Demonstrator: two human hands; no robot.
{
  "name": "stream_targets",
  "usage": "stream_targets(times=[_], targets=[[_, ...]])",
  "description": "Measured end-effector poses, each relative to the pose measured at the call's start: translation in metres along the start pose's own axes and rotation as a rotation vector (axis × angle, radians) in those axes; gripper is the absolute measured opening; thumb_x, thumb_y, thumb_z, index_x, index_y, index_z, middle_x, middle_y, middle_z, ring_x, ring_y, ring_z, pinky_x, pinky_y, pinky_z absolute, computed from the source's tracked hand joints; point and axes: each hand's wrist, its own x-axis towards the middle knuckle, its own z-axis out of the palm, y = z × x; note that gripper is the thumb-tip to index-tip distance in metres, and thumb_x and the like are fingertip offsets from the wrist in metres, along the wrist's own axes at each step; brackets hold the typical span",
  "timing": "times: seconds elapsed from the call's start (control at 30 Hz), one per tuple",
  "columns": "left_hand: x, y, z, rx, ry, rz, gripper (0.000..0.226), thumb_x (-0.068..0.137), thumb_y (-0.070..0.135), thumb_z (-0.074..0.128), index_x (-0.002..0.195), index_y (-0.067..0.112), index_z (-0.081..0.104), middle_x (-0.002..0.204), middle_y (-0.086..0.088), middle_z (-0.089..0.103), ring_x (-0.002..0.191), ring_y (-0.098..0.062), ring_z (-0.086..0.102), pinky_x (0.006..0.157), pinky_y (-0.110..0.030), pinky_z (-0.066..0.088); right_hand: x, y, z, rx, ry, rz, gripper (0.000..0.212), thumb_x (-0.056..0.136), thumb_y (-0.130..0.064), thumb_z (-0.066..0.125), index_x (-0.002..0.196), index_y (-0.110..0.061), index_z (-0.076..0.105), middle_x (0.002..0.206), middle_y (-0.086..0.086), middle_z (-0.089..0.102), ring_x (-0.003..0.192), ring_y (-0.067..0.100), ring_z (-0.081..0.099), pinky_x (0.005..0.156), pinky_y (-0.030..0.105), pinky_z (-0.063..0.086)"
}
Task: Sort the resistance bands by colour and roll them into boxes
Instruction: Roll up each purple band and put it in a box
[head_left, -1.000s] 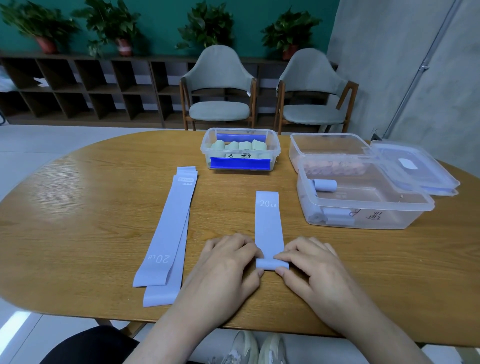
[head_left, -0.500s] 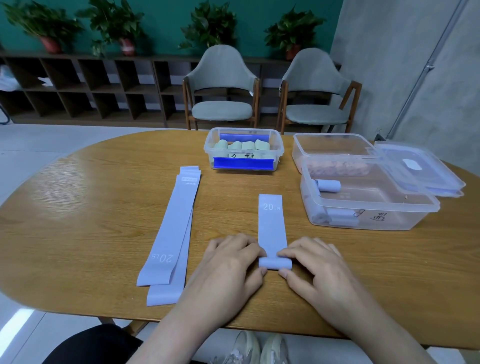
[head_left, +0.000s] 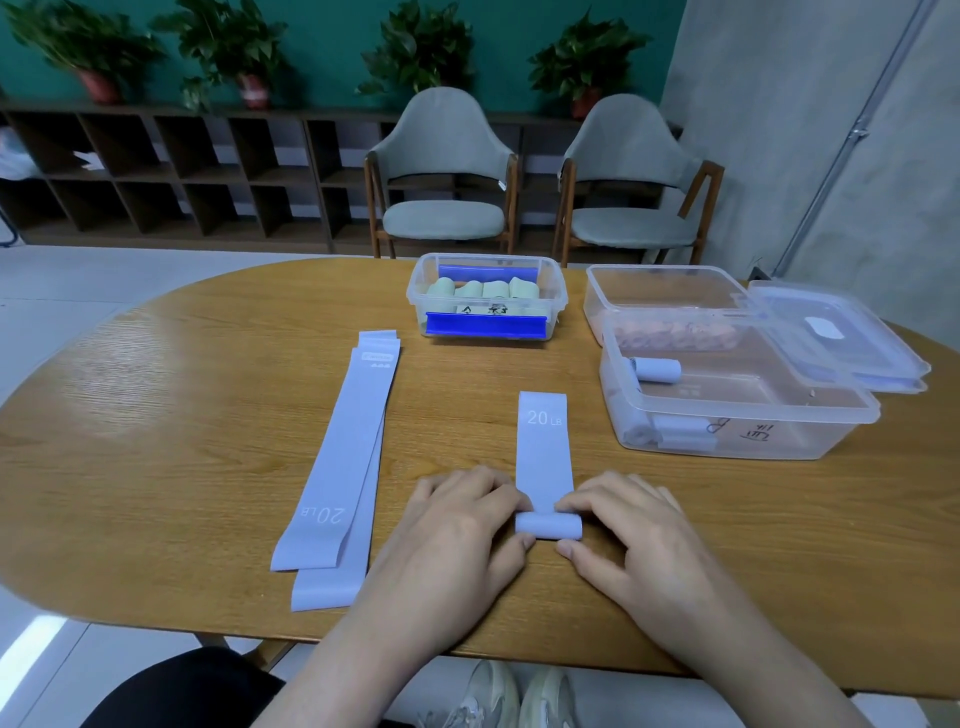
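Two flat lilac bands (head_left: 340, 467) are laid overlapping on the wooden table (head_left: 156, 441). At centre, a lilac band (head_left: 544, 457) is pinched at its rolled near end by the left hand (head_left: 462, 525) and the right hand (head_left: 634, 530). Rolled bands are seen in the clear box (head_left: 737, 415) at right.

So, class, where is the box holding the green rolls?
Head view: the box of green rolls sits at the table's far edge, left of the two clear boxes.

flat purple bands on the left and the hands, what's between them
Head view: only bare wooden table lies between the flat stacked purple bands and the left hand, which with the right hand is rolling another purple band.
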Motion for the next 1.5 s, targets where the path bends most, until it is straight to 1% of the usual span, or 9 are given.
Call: stream_targets(times=[0.13, 0.23, 0.37, 0.5, 0.67, 0.97, 1.13, 1.3, 1.5], targets=[[-0.0003, 0.0003, -0.0002, -0.003, -0.007, -0.004, 0.030, 0.092, 0.055, 0.043, 0.115, 0.040, 0.055, 0.118, 0.026, 0.050, 0.117, 0.002, 0.045, 0.105, -0.027, 0.031, -0.0001, 0.0017, 0.0001, 0.004, 0.002, -0.011, 0.015, 0.091, -0.035, 0.068, 0.105, -0.033, 0.067, 0.103, -0.023, 0.054, 0.099, -0.001, 0.047, 0.087, 0.027, 0.034], [-0.0004, 0.0000, -0.0019, -0.001, -0.016, 0.001, 0.023, 0.092, 0.050, 0.047, 0.111, 0.041, 0.053, 0.116, 0.026, 0.049, 0.115, 0.001, 0.045, 0.105, -0.028, 0.031, -0.0005, 0.0020, 0.0009, 0.000, 0.002, -0.018, 0.017, 0.093, -0.040, 0.060, 0.107, -0.034, 0.067, 0.102, -0.024, 0.053, 0.099, -0.002, 0.046, 0.086, 0.025, 0.032], [-0.0002, 0.0002, -0.0012, 0.013, -0.016, -0.002, 0.024, 0.094, 0.049, 0.041, 0.112, 0.039, 0.054, 0.118, 0.025, 0.049, 0.115, 0.000, 0.045, 0.105, -0.029, 0.031, -0.0003, 0.0016, 0.0010, -0.007, -0.011, -0.008, 0.021, 0.089, -0.041, 0.067, 0.109, -0.036, 0.063, 0.105, -0.025, 0.053, 0.102, -0.002, 0.047, 0.088, 0.022, 0.031], [-0.0001, 0.0009, -0.0007, 0.016, -0.014, -0.002, 0.032, 0.094, 0.053, 0.036, 0.115, 0.039, 0.056, 0.120, 0.025, 0.049, 0.118, 0.001, 0.044, 0.105, -0.027, 0.030, -0.0003, 0.0017, 0.0003, 0.009, -0.005, -0.006, 0.015, 0.090, -0.035, 0.067, 0.104, -0.035, 0.064, 0.103, -0.024, 0.053, 0.100, -0.003, 0.046, 0.088, 0.023, 0.031], [-0.0001, -0.0001, -0.0019, 0.002, -0.022, 0.001, 0.023, 0.093, 0.050, 0.048, 0.113, 0.040, 0.054, 0.118, 0.026, 0.049, 0.117, 0.002, 0.044, 0.105, -0.029, 0.031, 0.0001, 0.0016, 0.0012, 0.008, 0.003, -0.010, 0.014, 0.093, -0.037, 0.063, 0.107, -0.034, 0.067, 0.103, -0.022, 0.053, 0.100, 0.000, 0.047, 0.088, 0.027, 0.033], [-0.0001, 0.0010, -0.0006, 0.019, -0.018, -0.003, 0.033, 0.098, 0.055, 0.031, 0.118, 0.040, 0.054, 0.124, 0.026, 0.046, 0.121, 0.002, 0.042, 0.106, -0.029, 0.029, -0.0002, 0.0004, -0.0005, 0.031, 0.012, -0.003, 0.014, 0.091, -0.035, 0.068, 0.104, -0.034, 0.064, 0.102, -0.024, 0.054, 0.099, -0.001, 0.047, 0.090, 0.031, 0.037], [-0.0004, 0.0002, -0.0024, -0.011, -0.030, 0.003, 0.031, 0.092, 0.055, 0.041, 0.117, 0.041, 0.051, 0.124, 0.027, 0.046, 0.122, 0.002, 0.043, 0.105, -0.029, 0.029, 0.0001, 0.0010, 0.0000, 0.017, 0.004, -0.007, 0.015, 0.094, -0.034, 0.064, 0.108, -0.031, 0.066, 0.104, -0.023, 0.053, 0.101, -0.001, 0.046, 0.091, 0.031, 0.036], [0.0000, 0.0000, -0.0020, -0.001, -0.021, 0.003, 0.028, 0.094, 0.051, 0.039, 0.116, 0.041, 0.053, 0.122, 0.027, 0.046, 0.118, 0.001, 0.044, 0.103, -0.027, 0.030, -0.0002, -0.0001, -0.0006, 0.022, 0.009, 0.008, 0.024, 0.090, -0.037, 0.068, 0.113, -0.031, 0.065, 0.107, -0.025, 0.054, 0.103, -0.003, 0.046, 0.094, 0.027, 0.035], [0.0001, 0.0004, -0.0019, -0.007, -0.032, 0.000, 0.032, 0.092, 0.056, 0.038, 0.118, 0.042, 0.052, 0.123, 0.027, 0.046, 0.121, 0.002, 0.043, 0.105, -0.030, 0.030, -0.0004, -0.0003, -0.0015, 0.018, 0.002, -0.001, 0.018, 0.092, -0.033, 0.067, 0.109, -0.032, 0.066, 0.105, -0.023, 0.054, 0.102, -0.001, 0.046, 0.092, 0.029, 0.035]])
